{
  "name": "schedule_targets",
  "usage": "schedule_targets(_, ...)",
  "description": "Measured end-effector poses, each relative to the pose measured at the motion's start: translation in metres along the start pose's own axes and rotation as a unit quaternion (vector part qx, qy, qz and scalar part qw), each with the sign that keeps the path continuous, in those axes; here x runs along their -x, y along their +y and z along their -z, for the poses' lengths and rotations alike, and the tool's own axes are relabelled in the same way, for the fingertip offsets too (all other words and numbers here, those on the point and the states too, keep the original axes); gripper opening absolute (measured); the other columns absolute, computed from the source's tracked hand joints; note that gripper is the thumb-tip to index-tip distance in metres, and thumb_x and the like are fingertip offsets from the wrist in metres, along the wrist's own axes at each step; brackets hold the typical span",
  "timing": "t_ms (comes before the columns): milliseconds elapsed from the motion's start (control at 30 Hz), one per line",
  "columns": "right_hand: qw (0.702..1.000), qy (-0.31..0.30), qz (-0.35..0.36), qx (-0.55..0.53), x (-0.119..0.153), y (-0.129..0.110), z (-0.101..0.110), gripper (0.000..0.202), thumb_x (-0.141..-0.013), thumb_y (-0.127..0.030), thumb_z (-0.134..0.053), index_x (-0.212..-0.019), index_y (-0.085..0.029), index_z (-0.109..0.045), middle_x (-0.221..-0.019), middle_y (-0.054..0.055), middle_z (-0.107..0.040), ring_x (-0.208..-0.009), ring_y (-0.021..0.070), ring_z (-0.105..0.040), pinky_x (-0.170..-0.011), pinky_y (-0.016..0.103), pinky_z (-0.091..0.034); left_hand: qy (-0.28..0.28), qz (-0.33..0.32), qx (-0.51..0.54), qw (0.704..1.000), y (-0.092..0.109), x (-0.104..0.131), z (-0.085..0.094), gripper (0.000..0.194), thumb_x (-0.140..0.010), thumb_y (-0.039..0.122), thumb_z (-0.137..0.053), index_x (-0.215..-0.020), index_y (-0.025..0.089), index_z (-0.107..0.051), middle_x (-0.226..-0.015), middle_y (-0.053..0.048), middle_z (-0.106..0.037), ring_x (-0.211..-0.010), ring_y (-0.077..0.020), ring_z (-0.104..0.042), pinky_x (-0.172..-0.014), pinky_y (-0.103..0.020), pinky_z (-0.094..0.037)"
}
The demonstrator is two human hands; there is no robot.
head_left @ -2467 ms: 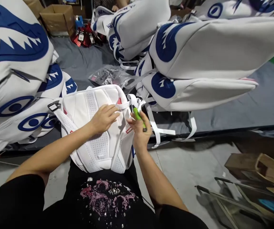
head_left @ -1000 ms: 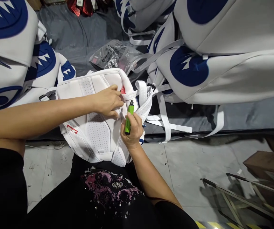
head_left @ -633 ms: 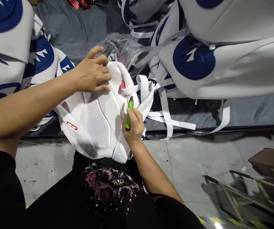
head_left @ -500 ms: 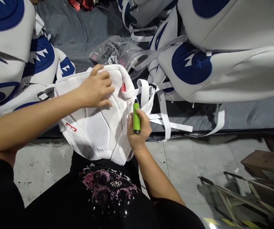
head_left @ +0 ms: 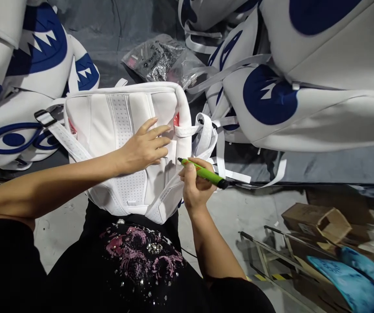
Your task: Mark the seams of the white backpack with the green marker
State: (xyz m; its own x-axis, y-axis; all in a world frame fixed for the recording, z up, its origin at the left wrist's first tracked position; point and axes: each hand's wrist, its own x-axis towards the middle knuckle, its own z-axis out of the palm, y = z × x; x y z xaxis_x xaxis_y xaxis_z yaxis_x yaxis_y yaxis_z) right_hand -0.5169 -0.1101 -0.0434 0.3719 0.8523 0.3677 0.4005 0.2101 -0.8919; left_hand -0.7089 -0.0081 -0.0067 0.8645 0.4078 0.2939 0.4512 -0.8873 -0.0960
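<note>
Since the white backpack (head_left: 154,180) sits over the person's knees, just past the black top (head_left: 141,261) with its pink and shiny bits, it looks as if it could slide if the knees moved. Its padded back faces up. The left hand (head_left: 144,148) lies palm down on it with fingers loosely spread, pinching nothing that shows. If it pressed too lightly, the soft cloth could wrinkle.

Just to the right, the right hand (head_left: 197,184) has its fingers wrapped round a green pen-shaped tool (head_left: 204,172). The dark tip points left and is very close to the backpack; I can't tell if they touch. A slip of those fingers could make the tip rub and spoil the white cloth. The white strap (head_left: 187,131) is so near that it could get caught too.

Off to the right is the grey floor (head_left: 227,213), with a blue thing (head_left: 333,269) too unclear to name and an open cardboard box (head_left: 304,215). Farther off, a creased grey cloth covers the table (head_left: 323,167). It holds a left pile of white and blue bags (head_left: 40,117), a right pile (head_left: 330,117), and a crumpled clear plastic bag (head_left: 160,56) between them.
</note>
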Motion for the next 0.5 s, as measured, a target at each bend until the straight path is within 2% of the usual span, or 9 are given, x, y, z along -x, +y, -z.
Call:
schedule_targets(67,0.999,0.021,-0.027,0.005,-0.003,-0.004,-0.003,0.02,-0.095,-0.039,-0.062,-0.092,-0.02,-0.065,-0.075,0.0,-0.068,-0.054,0.0123,-0.061,-0.049,0.027,-0.05,0.017,0.011,-0.008,1.0,0.005,0.002,-0.003,0.015,-0.096,0.027,-0.054,-0.091,0.024,-0.068,-0.124,0.001,-0.069,-0.143,-0.0263,-0.045,-0.124,-0.057,-0.031)
schedule_targets(133,0.999,0.024,-0.022,0.028,-0.005,-0.009,-0.006,0.024,-0.095,-0.042,-0.062,-0.085,-0.02,-0.065,-0.073,0.0,-0.068,-0.05,0.0106,-0.058,-0.046,0.026,-0.046,0.046,0.018,-0.011,0.999,0.01,0.005,-0.006,0.017,-0.096,0.023,-0.052,-0.088,0.024,-0.067,-0.123,0.002,-0.07,-0.144,-0.0246,-0.044,-0.126,-0.054,-0.029)
schedule_targets(233,0.999,0.017,0.005,0.045,-0.005,-0.011,-0.012,0.022,-0.094,-0.042,-0.061,-0.088,-0.021,-0.065,-0.07,-0.002,-0.067,-0.048,0.0099,-0.057,-0.046,0.026,-0.046,0.071,0.025,-0.002,0.997,0.012,0.007,-0.01,0.019,-0.096,0.021,-0.051,-0.086,0.025,-0.066,-0.123,0.004,-0.071,-0.145,-0.0232,-0.043,-0.129,-0.052,-0.024)
schedule_targets(433,0.994,-0.022,0.058,0.092,0.003,0.004,-0.017,0.015,-0.095,-0.036,-0.061,-0.098,-0.023,-0.066,-0.087,0.001,-0.074,-0.068,0.0155,-0.071,-0.057,0.03,-0.056,0.032,0.03,0.039,0.998,0.007,0.006,-0.012,0.02,-0.097,0.021,-0.047,-0.088,0.024,-0.065,-0.122,0.002,-0.071,-0.146,-0.0224,-0.041,-0.128,-0.052,-0.024)
schedule_targets(500,0.991,-0.035,0.064,0.115,0.003,0.007,-0.016,0.015,-0.095,-0.037,-0.061,-0.097,-0.023,-0.066,-0.086,0.001,-0.074,-0.066,0.0148,-0.07,-0.058,0.03,-0.056,0.024,0.03,0.05,0.998,0.006,0.005,-0.011,0.022,-0.099,0.023,-0.045,-0.087,0.022,-0.063,-0.12,0.001,-0.071,-0.144,-0.0232,-0.043,-0.127,-0.054,-0.026)
